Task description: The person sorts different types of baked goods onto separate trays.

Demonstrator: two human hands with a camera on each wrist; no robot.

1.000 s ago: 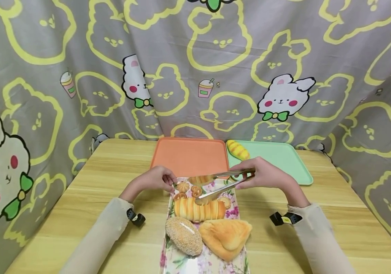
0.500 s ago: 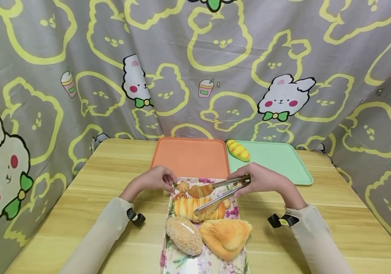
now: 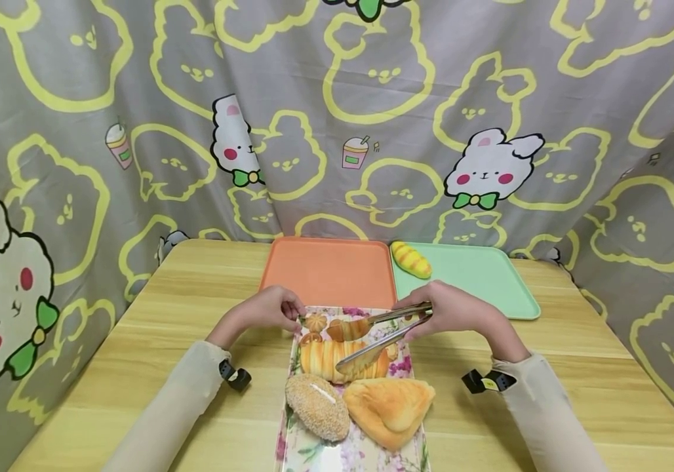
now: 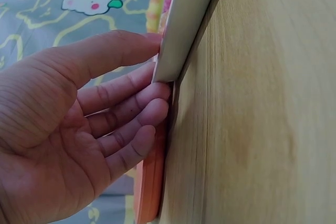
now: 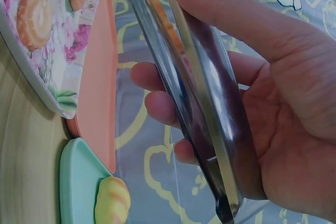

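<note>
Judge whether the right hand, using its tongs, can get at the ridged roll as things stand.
Probably yes: the right hand holds the tongs parted over the ridged roll, and no other bread appears to lie on top. Whether they touch is unclear.

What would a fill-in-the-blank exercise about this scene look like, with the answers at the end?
1. The left hand pinches the edge of the near tray, which is printed with ____.
2. The right hand holds a pair of metal ____.
3. Beside the oval speckled bread, the smooth golden bread is shaped like a ____.
4. Under the striped yellow bread, the far right tray is coloured light ____.

Missing words: flowers; tongs; triangle; green.
</note>
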